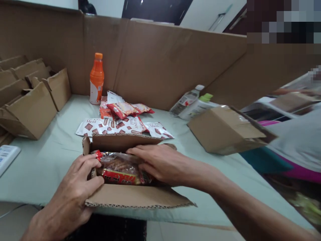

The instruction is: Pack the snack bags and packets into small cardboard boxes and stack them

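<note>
Snack packet [120, 169] lies inside a small open cardboard box [135, 198] at the near edge of the desk [45, 160], directly under and between the fingers of both hands. The left hand [72, 187] has its thumb and fingers [88, 163] curled closed on the packet's red crimped end, at the box's left wall. The right hand [163, 164] lies nearly flat, its fingers stretched out over the packet's far side and resting on it rather than gripping.

The packet looks light and soft: thin, glossy film around what seem to be brittle, crisp pieces. The film is probably slippery and will crinkle and give under pressure, so a hard squeeze on the middle could crush the contents. The crimped seams at either end look like the safest places to hold; a flat palm on top spreads the load. The box is thin corrugated card, light, and its flaps bend easily.

Beyond the fingertips lie flat sachets [125, 126] printed with brown squares, with an orange bottle [96, 78] further back by the cardboard wall [163, 67]. Out past the right fingers sit a clear bottle [187, 99] on its side and a blurred second box [225, 130]. Folded cartons [30, 103] stand well off beyond the left fingers.
</note>
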### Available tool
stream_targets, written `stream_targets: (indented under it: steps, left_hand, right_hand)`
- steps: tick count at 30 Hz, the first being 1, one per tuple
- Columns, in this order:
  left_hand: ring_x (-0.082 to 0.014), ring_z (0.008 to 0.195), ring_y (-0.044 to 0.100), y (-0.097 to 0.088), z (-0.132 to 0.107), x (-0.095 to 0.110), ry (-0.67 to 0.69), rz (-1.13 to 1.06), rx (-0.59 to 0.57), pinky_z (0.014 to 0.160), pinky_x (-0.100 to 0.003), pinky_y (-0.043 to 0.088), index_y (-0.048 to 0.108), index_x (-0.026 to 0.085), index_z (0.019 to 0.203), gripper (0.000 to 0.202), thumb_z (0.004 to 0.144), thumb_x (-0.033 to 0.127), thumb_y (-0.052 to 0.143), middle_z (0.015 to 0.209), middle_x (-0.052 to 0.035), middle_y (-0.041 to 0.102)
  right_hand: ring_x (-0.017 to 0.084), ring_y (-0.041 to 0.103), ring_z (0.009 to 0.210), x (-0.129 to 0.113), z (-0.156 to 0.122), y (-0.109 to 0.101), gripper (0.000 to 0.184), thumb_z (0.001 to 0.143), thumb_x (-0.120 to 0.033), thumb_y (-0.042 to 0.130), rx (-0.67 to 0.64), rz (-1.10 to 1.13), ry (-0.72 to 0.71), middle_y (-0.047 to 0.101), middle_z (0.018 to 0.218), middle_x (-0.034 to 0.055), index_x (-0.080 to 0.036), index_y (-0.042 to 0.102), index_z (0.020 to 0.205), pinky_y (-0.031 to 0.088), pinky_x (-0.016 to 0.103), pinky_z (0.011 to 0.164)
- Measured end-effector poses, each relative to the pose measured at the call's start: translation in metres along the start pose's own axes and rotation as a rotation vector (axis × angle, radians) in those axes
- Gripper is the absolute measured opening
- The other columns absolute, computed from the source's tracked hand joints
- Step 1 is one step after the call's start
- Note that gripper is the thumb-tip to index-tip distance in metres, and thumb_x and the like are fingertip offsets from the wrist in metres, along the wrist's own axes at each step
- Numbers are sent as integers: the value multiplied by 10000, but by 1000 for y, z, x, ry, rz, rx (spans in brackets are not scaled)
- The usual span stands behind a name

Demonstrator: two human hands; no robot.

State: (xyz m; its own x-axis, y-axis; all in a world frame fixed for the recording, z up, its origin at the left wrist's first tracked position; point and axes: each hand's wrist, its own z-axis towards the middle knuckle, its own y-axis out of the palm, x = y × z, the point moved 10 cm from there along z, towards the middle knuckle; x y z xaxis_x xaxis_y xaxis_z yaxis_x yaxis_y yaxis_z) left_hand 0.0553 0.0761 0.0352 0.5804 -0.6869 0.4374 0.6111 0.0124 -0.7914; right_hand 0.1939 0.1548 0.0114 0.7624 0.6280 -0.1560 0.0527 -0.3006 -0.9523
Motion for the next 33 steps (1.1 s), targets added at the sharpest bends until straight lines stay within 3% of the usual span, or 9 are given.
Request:
stream_targets:
  steps: [5,9,11,15,17,21,25,29,33]
  left_hand:
    - [-347,1493,317,-10,-5,2,20,19,105,1178,-590,392,589,210,1223,479,809,-21,522,1605,-124,309]
    - [-360,1547,238,-23,-13,-3,-30,43,267,1214,-606,341,584,249,1280,487,851,19,592,1700,-80,169]
    - [-352,1536,284,-19,-11,-5,-46,7,264,1209,-581,370,578,241,1286,455,872,53,600,1691,-98,205]
    - [-257,1430,478,-11,0,-9,-60,-48,256,1162,-405,468,569,190,1250,361,903,89,573,1575,-140,419]
    - [-210,1359,545,-13,2,-10,-64,-12,272,1124,-321,488,583,189,1188,288,915,101,579,1492,-127,511]
    - [-185,1324,563,-13,0,-12,-81,23,248,1094,-275,491,584,196,1170,238,940,137,583,1439,-112,549]
    - [-169,1310,560,-12,0,-15,-111,-7,248,1100,-259,475,586,204,1172,234,947,141,574,1413,-89,559]
    - [-189,1287,575,-13,2,-18,-116,-14,253,1086,-304,499,598,216,1144,256,913,106,597,1405,-85,564]
    - [-294,1413,481,-6,1,-13,-42,-170,116,1114,-515,499,625,275,1123,315,901,78,521,1534,-71,474]
  right_hand:
    - [245,720,917,-5,-14,0,312,901,-125,558,26,26,-101,769,1066,87,-211,701,1163,548,353,797]
    - [256,699,1109,7,-42,-38,350,984,-224,521,320,106,-119,739,1237,108,-207,655,1306,559,402,941]
    - [242,703,1115,18,-48,-53,341,1018,-271,479,398,144,-115,747,1234,92,-219,670,1296,566,396,950]
    - [269,698,1135,37,-27,-56,359,1001,-326,486,289,215,-119,744,1257,91,-220,710,1262,561,442,988]
    - [274,702,1128,56,-22,-57,370,1000,-387,490,318,317,-74,752,1245,77,-237,724,1246,562,455,986]
    - [281,717,1113,96,-55,-47,333,939,-525,620,595,643,-48,783,1167,46,-308,772,1141,570,437,980]
    - [265,692,1191,120,-105,-14,235,928,-406,684,882,849,-55,763,1224,32,-372,758,1149,581,408,997]
    - [261,583,1350,94,-101,7,302,927,-242,670,817,627,-61,616,1464,67,-336,727,1208,542,409,1071]
    - [230,596,1335,81,-90,4,413,961,-149,556,735,452,-82,610,1462,75,-336,670,1310,534,417,1082]
